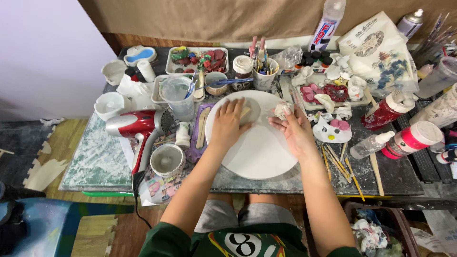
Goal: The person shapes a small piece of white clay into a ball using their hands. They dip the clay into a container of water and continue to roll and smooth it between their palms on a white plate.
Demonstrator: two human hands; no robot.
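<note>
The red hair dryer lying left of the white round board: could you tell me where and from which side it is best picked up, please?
Probably by the pale handle of the red hair dryer, coming from above and the near side. It lies flat, its handle angling toward the person, with the grey cup close to its right. The left hand is nearest; the right hand holds a clay lump.
</note>
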